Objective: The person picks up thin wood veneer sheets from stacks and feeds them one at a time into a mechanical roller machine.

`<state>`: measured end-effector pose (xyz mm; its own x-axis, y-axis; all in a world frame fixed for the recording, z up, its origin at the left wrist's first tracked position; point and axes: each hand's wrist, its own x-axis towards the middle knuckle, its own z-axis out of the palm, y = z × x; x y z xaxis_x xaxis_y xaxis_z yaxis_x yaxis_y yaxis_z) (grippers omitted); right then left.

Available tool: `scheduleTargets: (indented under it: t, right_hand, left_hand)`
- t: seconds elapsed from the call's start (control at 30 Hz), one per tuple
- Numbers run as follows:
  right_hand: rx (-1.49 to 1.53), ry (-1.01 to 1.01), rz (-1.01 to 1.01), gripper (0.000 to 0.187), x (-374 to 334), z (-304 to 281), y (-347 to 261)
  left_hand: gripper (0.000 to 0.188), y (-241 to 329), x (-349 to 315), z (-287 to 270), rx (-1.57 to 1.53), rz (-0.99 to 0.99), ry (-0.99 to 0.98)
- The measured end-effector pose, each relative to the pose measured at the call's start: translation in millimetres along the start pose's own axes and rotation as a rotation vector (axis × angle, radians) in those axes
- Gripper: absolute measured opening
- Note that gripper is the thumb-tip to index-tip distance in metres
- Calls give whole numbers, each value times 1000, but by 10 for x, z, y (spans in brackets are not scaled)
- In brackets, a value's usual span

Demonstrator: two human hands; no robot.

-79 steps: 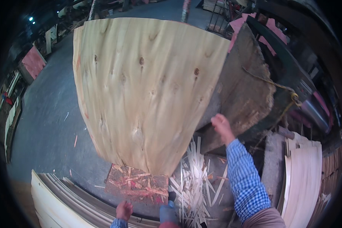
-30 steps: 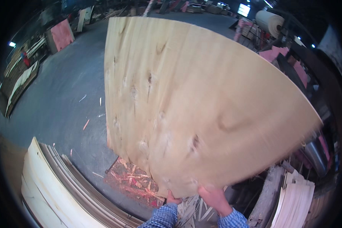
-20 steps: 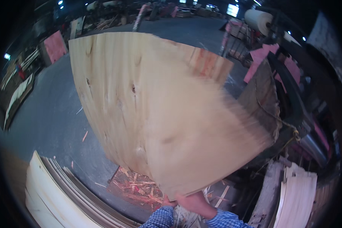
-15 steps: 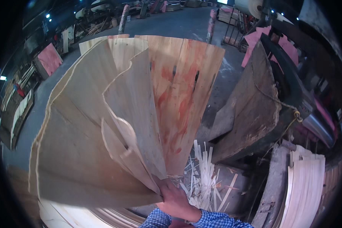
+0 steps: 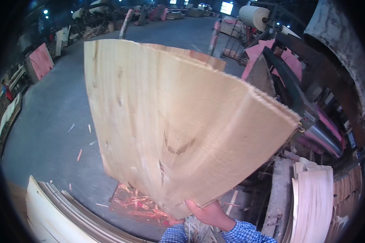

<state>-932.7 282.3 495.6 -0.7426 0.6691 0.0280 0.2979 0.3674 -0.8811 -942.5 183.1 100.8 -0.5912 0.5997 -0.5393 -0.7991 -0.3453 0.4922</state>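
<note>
Several large, thin wood veneer sheets (image 5: 170, 113) fan upward and away from me, pale tan with a dark split and a curved brown mark near the middle. Their near corner is in my right hand (image 5: 214, 214), closed with the thumb on the front face and the fingers behind. Just left of it, below the sheets' near edge, shows a small part of my left hand (image 5: 173, 221). The sheets hide its fingers, so its grip cannot be seen. Both forearms are in blue checked sleeves. A reddish edge of wood (image 5: 220, 62) shows behind the sheets' top.
Stacked veneer sheets (image 5: 44, 208) lie at the lower left, and another stack (image 5: 312, 198) at the lower right. Wood scraps (image 5: 136, 202) litter the floor under the sheets. Machinery with a shiny roller (image 5: 327, 141) and pink sheets (image 5: 290, 62) stand right. An upright post (image 5: 215, 38) rises beyond.
The held sheets have swung from left to right, and a broad pale face now shows. They cover the red-stained sheet and much of the dark board at right. The view has shifted slightly.
</note>
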Motion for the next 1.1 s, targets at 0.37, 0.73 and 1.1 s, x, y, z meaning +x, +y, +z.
scheduleTargets:
  t: [0.37,0.73,1.1]
  right_hand:
    - [25,75,-254,41,-790,-805,-395]
    - [218,834,-231,34,-5188,-1838,-1013]
    - [772,1878,-634,50,-9106,-913,10]
  left_hand:
    - [55,-694,174,-1321,771,334,133]
    - [89,-411,-1947,839,948,532,-608]
    - [90,-1842,-4883,1686,813,481,-1438]
